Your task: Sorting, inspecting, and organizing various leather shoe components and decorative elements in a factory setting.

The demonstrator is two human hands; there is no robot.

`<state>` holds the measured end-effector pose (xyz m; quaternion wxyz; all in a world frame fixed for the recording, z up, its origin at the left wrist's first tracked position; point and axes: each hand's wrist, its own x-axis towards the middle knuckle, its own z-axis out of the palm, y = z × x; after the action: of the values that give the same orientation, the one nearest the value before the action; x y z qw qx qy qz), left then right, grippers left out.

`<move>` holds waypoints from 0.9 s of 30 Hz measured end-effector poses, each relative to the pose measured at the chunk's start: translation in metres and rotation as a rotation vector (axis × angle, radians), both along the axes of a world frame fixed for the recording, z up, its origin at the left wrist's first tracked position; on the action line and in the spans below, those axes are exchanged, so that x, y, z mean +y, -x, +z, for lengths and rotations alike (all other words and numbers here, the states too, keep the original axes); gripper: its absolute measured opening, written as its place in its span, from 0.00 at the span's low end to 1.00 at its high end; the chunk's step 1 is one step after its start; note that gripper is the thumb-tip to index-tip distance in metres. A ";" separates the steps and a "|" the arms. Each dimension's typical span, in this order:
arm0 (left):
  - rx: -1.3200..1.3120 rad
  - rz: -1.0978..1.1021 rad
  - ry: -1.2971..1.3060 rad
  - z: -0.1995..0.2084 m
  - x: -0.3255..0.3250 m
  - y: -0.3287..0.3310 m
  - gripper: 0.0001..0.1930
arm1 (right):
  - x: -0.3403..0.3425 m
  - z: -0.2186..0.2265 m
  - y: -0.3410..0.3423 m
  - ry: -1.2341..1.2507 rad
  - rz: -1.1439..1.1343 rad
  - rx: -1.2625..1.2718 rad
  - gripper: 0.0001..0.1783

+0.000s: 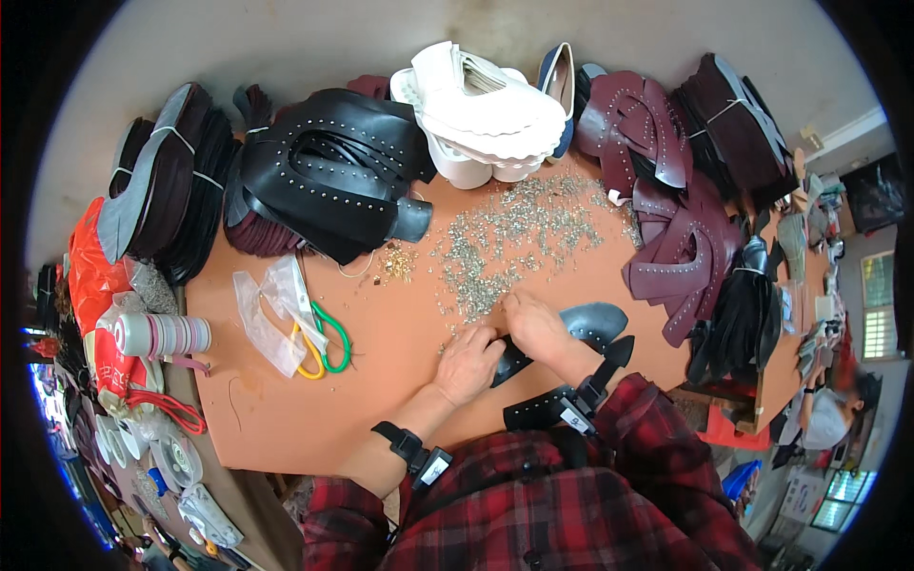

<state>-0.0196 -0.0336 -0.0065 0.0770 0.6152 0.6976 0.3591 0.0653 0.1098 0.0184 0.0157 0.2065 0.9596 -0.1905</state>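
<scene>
On the orange-brown tabletop [409, 428] in front of me lies a black leather shoe upper [600, 324] with rows of silver studs along its edges. The curled fingers of my left hand [468, 364] close on one strap of it. Just above that strap, my right hand [535, 324] has its fingertips pinched together; whatever is between them is too small to tell. A spread of loose silver studs [486, 262] starts right beyond my fingers, with a little heap of gold studs [395, 264] to its left.
Stacked black studded uppers [381, 143], white uppers [466, 105] and maroon studded uppers [690, 252] line the far and right sides. Scissors [348, 352] lie by a clear plastic bag [271, 324]. A striped roll [176, 335] sits at the left edge. Another person [828, 414] is far right.
</scene>
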 end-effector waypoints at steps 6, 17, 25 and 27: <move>-0.092 0.118 0.207 0.011 -0.009 -0.001 0.11 | 0.004 0.004 0.006 -0.117 0.134 -0.150 0.07; -0.009 0.078 0.390 0.032 0.007 -0.007 0.15 | 0.009 0.022 -0.066 0.212 -0.233 0.209 0.05; -0.030 0.056 0.458 0.032 0.024 -0.013 0.14 | 0.010 0.008 -0.114 0.344 -0.564 0.217 0.05; -0.120 0.004 0.437 0.030 0.039 -0.015 0.12 | 0.012 0.005 -0.117 0.329 -0.642 0.292 0.05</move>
<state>-0.0046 0.0051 0.0240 0.2489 0.5602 0.7541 0.2355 0.1827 0.1214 0.0230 -0.1486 0.4616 0.7950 -0.3646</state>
